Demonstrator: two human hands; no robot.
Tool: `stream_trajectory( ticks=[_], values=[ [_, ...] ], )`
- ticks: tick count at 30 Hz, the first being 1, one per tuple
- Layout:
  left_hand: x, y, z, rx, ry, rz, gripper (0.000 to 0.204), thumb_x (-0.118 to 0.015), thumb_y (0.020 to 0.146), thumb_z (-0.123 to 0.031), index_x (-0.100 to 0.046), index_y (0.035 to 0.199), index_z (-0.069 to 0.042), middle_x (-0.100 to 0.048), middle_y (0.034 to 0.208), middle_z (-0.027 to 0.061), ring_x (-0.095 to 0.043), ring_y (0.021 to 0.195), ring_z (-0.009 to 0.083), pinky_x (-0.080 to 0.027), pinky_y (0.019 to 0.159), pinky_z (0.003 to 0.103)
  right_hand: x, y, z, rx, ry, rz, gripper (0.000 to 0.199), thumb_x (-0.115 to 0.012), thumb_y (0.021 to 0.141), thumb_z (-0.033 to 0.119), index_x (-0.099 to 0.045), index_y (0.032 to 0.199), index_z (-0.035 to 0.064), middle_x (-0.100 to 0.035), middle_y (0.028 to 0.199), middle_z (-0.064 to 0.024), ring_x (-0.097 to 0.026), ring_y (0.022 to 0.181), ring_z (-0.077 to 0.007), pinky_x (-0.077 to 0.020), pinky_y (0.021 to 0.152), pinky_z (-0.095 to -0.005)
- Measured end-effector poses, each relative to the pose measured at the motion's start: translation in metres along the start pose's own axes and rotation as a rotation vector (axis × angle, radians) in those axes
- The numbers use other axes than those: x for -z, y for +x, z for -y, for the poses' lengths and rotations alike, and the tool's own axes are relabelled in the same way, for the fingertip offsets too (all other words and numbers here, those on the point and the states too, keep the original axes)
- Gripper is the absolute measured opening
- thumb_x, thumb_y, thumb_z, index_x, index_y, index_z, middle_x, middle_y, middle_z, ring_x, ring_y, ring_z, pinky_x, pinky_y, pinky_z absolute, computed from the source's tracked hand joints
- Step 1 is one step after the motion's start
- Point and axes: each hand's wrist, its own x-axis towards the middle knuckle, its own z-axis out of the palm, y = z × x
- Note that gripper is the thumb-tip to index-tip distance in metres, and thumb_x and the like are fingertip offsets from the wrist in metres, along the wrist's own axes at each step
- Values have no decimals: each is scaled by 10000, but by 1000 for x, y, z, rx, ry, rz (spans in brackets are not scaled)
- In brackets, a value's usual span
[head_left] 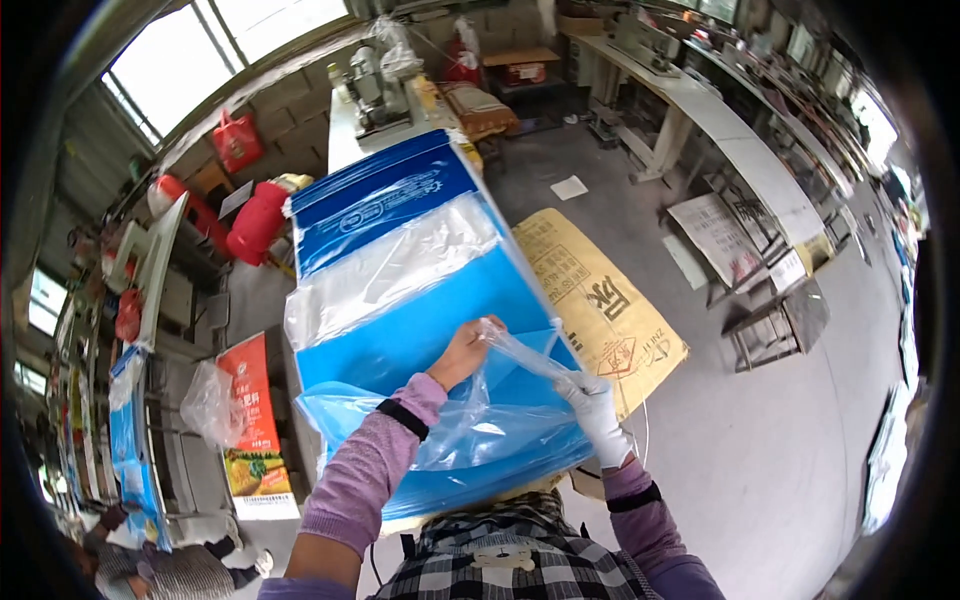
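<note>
A thin clear plastic bag (525, 352) is stretched between my two hands over the work table. My bare left hand (462, 352) pinches one gathered end of it. My right hand (597, 413), in a white glove, grips the other part near the table's right edge. Below them lies a stack of blue plastic bags (410, 330), flat on the table. Loose clear film bunches in folds over its near part. Farther up the stack are a band of whitish clear plastic (390, 265) and a dark blue printed area (370, 205).
A yellow printed sack (570, 265) hangs at the table's right side. A sewing machine (372, 95) stands beyond the stack. To the left are a red printed sack (250, 400) and a red bundle (258, 225). A stool (770, 325) stands at right. Another person (165, 570) is at lower left.
</note>
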Motion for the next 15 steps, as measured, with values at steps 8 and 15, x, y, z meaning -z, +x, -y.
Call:
stream_trajectory(
  ticks=[8, 15],
  values=[
    [-3, 4, 0, 304, 18, 198, 148, -547, 923, -115, -673, 940, -39, -632, 798, -10, -564, 757, 72, -463, 689, 240, 13, 0, -8, -463, 1103, -222, 202, -609, 963, 264, -620, 1032, 75, -614, 801, 33, -582, 746, -106, -469, 655, -230],
    [-23, 15, -11, 606, -512, 14, 189, -565, 916, -138, -637, 1055, -33, -641, 887, 15, -610, 757, 104, -509, 710, 244, 11, 25, -45, -553, 1063, -183, 219, -596, 952, 159, -582, 1139, 46, -628, 882, -11, -616, 807, -156, -514, 711, -290]
  ],
)
